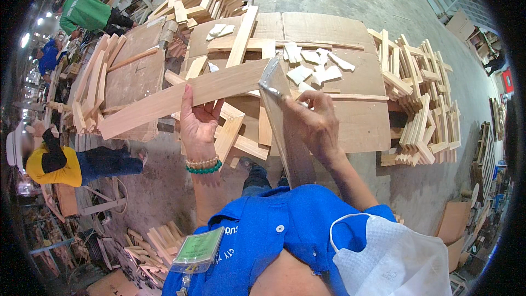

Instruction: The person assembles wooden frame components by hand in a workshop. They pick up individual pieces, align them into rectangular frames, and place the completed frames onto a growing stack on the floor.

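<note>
My left hand (200,126) is closed around one arm of an L-shaped wooden frame piece (164,94), holding it up over the table. Its other arm (285,126) comes down toward my body. Grey-white paste (267,72) coats the corner where the two boards meet. Just beside that corner, the fingers of my right hand (318,123) are pinched together on a small slim tool (278,93); its kind is mostly hidden by the fingers. Below the held piece, more joined wooden pieces (230,134) lie at the table's near edge.
Cardboard (350,123) covers the table, with torn white scraps (300,74) on it. Stacked wooden frames (424,104) stand at the right, and others (213,3) at the back. A person in yellow (52,164) is at the left; one in green (85,11) is farther back.
</note>
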The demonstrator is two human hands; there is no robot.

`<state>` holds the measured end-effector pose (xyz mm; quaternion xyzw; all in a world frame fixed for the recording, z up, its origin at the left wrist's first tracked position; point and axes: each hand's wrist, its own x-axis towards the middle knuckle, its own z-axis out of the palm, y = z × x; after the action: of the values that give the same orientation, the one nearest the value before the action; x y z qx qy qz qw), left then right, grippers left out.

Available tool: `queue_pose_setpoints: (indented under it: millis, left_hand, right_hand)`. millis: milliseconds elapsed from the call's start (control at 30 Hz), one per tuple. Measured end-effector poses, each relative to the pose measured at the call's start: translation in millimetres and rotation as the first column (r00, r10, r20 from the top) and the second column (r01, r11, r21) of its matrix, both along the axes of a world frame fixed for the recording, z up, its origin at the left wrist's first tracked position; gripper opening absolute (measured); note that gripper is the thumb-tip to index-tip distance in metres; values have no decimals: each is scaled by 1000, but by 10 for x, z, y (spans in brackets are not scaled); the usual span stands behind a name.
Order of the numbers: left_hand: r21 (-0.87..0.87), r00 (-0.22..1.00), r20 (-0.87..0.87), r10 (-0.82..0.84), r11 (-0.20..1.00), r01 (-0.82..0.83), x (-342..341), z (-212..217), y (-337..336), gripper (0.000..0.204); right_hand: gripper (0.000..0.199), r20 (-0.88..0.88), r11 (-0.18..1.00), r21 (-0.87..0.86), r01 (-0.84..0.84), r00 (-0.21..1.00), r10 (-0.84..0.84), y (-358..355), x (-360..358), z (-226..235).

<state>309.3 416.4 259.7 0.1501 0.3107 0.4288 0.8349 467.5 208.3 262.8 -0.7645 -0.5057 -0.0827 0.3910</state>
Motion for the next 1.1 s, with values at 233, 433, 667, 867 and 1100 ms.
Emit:
queue_pose_setpoints:
  millis: [233, 433, 667, 867, 1100]
  left_hand:
    - [31, 999, 45, -1, 1000, 0, 49, 88, 5, 37]
    - [96, 993, 56, 101, 990, -106, 101, 382, 23, 48]
    - [559, 959, 55, 279, 787, -261, 481, 686, -312, 46]
    - [566, 625, -762, -170, 295, 770, 654, 703, -461, 51]
    - [96, 271, -926, 262, -531, 842, 782, -41, -738, 83]
  right_hand:
    - [32, -448, 973, 225, -60, 880, 158, -219, 103, -25]
    - [21, -774, 933, 287, 216, 626, 94, -495, 419, -80]
    - [22, -816, 918, 56, 393, 548, -185, -741, 508, -283]
    - [23, -791, 904, 149, 400, 597, -134, -962, 367, 40]
    - [25, 24, 976, -43, 214, 977, -213, -1031, 353, 359]
